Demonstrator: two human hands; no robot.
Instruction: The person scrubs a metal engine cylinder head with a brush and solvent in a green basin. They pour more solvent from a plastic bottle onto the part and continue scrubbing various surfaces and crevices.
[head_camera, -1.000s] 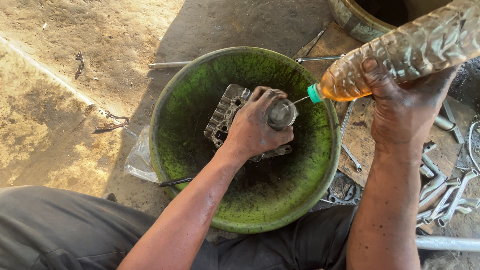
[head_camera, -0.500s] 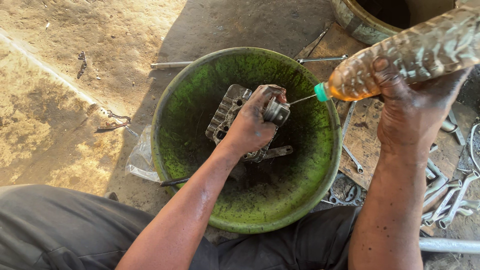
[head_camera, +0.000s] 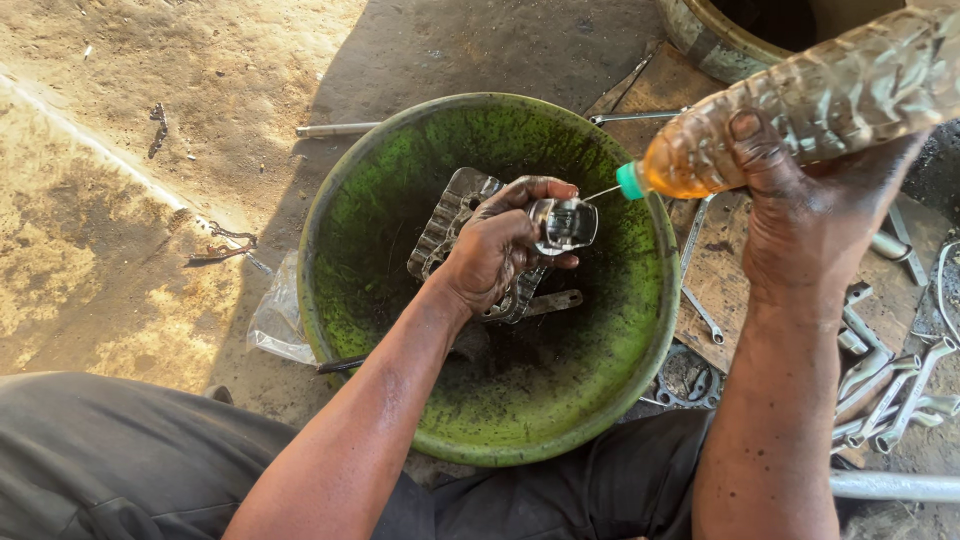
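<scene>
My left hand (head_camera: 497, 246) holds a small shiny metal part (head_camera: 563, 223) over a green plastic basin (head_camera: 380, 200). My right hand (head_camera: 815, 220) grips a clear ribbed plastic bottle (head_camera: 810, 105) of amber liquid, tilted down to the left. Its green nozzle cap (head_camera: 630, 181) sends a thin stream onto the metal part. A ribbed metal casting (head_camera: 450, 222) lies in the basin under my left hand, partly hidden by it. The basin's inside is dark and grimy.
Several wrenches and metal tools (head_camera: 885, 385) lie on the ground at the right, beside a wooden board (head_camera: 725, 270). A metal rod (head_camera: 335, 129) lies behind the basin, a crumpled plastic bag (head_camera: 278, 322) at its left. A round rusty container (head_camera: 720, 35) stands at the top right.
My left hand has turned the metal part so that more of it faces up. The bottle has shifted slightly and keeps squirting onto the part.
</scene>
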